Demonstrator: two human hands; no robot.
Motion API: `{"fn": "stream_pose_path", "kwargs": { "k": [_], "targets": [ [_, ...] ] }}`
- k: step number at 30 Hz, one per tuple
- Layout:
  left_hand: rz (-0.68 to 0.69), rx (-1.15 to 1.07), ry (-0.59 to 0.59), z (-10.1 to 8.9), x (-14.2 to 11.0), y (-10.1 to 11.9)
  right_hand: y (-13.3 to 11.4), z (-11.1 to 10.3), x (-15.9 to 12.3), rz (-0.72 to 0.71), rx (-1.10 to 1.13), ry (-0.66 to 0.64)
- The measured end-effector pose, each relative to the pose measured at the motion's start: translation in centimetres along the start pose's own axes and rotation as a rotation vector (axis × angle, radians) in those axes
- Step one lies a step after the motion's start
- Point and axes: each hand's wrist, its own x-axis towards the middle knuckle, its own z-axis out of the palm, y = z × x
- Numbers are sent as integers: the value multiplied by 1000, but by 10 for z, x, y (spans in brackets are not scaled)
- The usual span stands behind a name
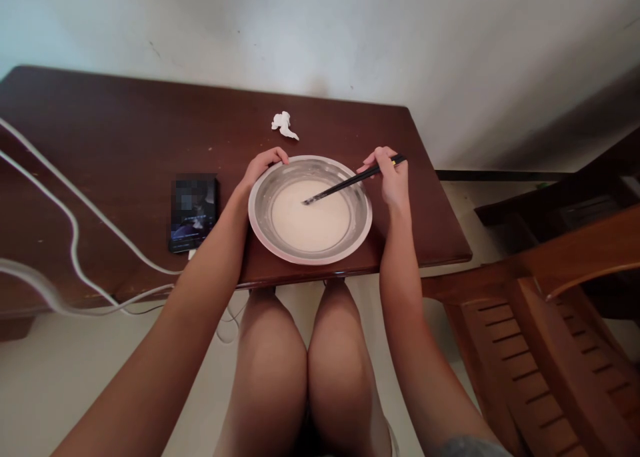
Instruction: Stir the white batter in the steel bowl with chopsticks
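A wide metal bowl (257, 227) stands at the front edge of the dark wooden table. Inside it lies a smooth, off-white batter-like liquid (310, 227). My left hand (264, 164) grips the bowl's rim at the upper left, fingers curled over the edge. Black chopsticks (345, 185) are held in my right hand (390, 174) at the bowl's right side. They slant down to the left, their whitened tips at or just above the liquid; I cannot tell whether they touch it.
A crumpled white tissue (285, 125) lies behind the bowl. To the left, a phone (193, 214) is plugged into a white cable (135, 249), with more cables across the table (100, 130). The wall rises behind. A slatted wooden chair (520, 350) stands at the right.
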Motion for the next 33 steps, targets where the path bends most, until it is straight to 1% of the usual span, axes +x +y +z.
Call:
{"fn": "stream_pose_path", "kwargs": {
  "k": [1, 2, 5, 6, 7, 8, 11, 12, 13, 14, 17, 18, 19, 22, 23, 24, 28, 29, 30, 33],
  "targets": [
    [13, 17, 0, 0, 0, 0, 0, -1, 0, 10, 0, 18],
    [19, 35, 0, 0, 0, 1, -1, -1, -1, 18, 1, 6],
    [0, 52, -4, 0, 0, 2, -2, 2, -3, 16, 3, -141],
    [-8, 42, -5, 0, 0, 2, -2, 3, -3, 10, 1, -179],
    [-18, 28, -4, 0, 0, 2, -2, 3, -3, 3, -3, -188],
    [-28, 15, -4, 0, 0, 2, -2, 3, -2, -4, -6, -164],
    [-42, 3, -6, -1, 1, 0, 0, 0, 0, -8, -16, 13],
    [-35, 9, -7, -1, 1, 0, 0, -1, 0, -2, -19, 52],
    [-22, 17, -5, -1, 1, -1, 0, -1, 0, 10, -20, 54],
    [-9, 22, -4, -1, 1, -1, 0, 0, 0, 21, -21, 22],
    [-12, -1, -4, -1, 1, -1, -1, 3, -2, 42, -23, -159],
    [-24, -16, -6, -1, 1, -1, -2, 4, -3, 38, -27, -183],
    [-36, -28, -8, -1, 1, -1, -2, 4, -3, 28, -29, -171],
    [-33, -31, -9, 0, 0, 0, -1, 2, -1, -1, -27, -9],
    [-24, -25, -6, 0, -1, 1, 0, 1, -1, 1, -21, 26],
    [-18, -16, -2, 0, -1, 2, 0, 0, -1, 10, -17, 28],
    [-26, 13, 4, 1, -2, 3, -2, 3, -3, 44, -28, -155],
    [-26, 18, 5, 1, -1, 3, -2, 3, -3, 36, -36, -165],
    [-25, 22, 6, 0, -1, 2, -2, 3, -3, 24, -42, -141],
    [-13, 32, -2, 0, 0, 1, -2, 1, -1, 10, -42, 5]
  ]
}}
